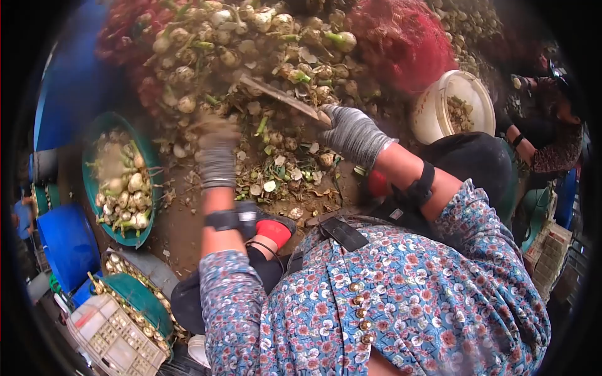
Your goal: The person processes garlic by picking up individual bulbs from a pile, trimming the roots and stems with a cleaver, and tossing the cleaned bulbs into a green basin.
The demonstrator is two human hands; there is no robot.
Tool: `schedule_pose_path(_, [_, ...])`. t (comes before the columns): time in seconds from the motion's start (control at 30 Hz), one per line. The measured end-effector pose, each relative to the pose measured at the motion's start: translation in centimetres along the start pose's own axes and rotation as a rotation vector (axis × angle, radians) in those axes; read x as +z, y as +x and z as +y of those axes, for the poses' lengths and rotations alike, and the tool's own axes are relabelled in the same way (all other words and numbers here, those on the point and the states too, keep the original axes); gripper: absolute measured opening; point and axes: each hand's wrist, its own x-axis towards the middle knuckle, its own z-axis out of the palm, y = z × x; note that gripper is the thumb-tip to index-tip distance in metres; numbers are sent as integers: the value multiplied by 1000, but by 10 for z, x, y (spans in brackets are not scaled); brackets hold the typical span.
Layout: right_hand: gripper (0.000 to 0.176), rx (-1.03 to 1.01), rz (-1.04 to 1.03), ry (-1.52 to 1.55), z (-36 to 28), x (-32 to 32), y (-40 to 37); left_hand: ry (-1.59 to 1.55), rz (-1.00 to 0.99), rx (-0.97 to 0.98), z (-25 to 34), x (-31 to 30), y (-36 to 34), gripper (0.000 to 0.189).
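Observation:
My right hand (356, 131), in a grey knit glove, is closed round the handle of a knife (282, 97) whose blade points up and left over the heap. My left hand (218, 147), gloved the same way, is smeared by motion at the near left side of the heap; its fingers and anything in them cannot be made out. White bulbs with cut stems (263, 22), which look like garlic, are piled in front of both hands. Trimmings (282, 175) lie on the ground between my wrists.
A green basin (88, 182) of bulbs stands at the left. Red mesh sacks (401, 47) flank the heap. A white bucket (433, 113) holds small pieces at the right, near another person (558, 138). Blue tubs (68, 241) and a crate (116, 335) are lower left.

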Motion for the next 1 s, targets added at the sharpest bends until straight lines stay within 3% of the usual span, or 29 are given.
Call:
schedule_pose_path(0.03, [36, 25, -10, 50, -3, -3, -3, 31, 20, 188, 33, 20, 10, 30])
schedule_pose_path(0.07, [36, 22, -34, 56, -1, -4, -1, -486, -188, 97, 68, 40, 6, 31])
schedule_pose_path(0.1, [36, 19, -38, 76, 4, -2, 0, -665, -343, -92, 94, 30, 11, 37])
schedule_pose_path(0.13, [37, 18, -43, 97, 8, 1, 1, -499, -515, -177, 108, 47, 15, 48])
schedule_pose_path(0.2, [38, 47, -54, 106, 8, -3, 1, -270, -575, -274, 106, 100, 12, 50])
schedule_pose_path(0.27, [39, 62, -55, 98, 10, -5, 2, -885, -558, -902, 102, 110, 15, 59])
schedule_pose_path(0.37, [40, 92, -92, 51, 15, -2, 5, -843, -922, -1118, 87, 113, 31, 56])
schedule_pose_path(0.43, [39, 72, -91, 31, 11, -4, 5, -382, -1092, -778, 81, 127, 24, 57])
schedule_pose_path(0.5, [39, 50, -71, 5, 9, -3, 3, -613, -918, -1061, 80, 130, 6, 58])
schedule_pose_path(0.6, [39, 37, -91, 2, 8, -3, 2, -974, -668, -845, 56, 163, -35, 59])
schedule_pose_path(0.67, [39, 37, -125, -16, 5, -2, -1, -1376, -390, -1024, 59, 90, -10, 55])
schedule_pose_path(0.77, [39, 22, -122, -50, -4, -1, -6, -1504, -271, -985, 58, 11, 6, 60])
schedule_pose_path(0.8, [40, -1, -121, -41, -5, 1, -6, -1577, -133, -977, 54, 21, -1, 57])
schedule_pose_path(0.87, [44, -42, -121, -29, -7, 3, -9, -1676, -124, -728, 65, -37, 13, 54])
schedule_pose_path(0.97, [35, -168, -102, -143, -21, -4, -20, -1501, -176, -496, 64, -59, 6, 50])
schedule_pose_path(1.0, [32, -220, -98, -189, -22, -3, -23, -1041, -142, -167, 57, -48, -3, 46])
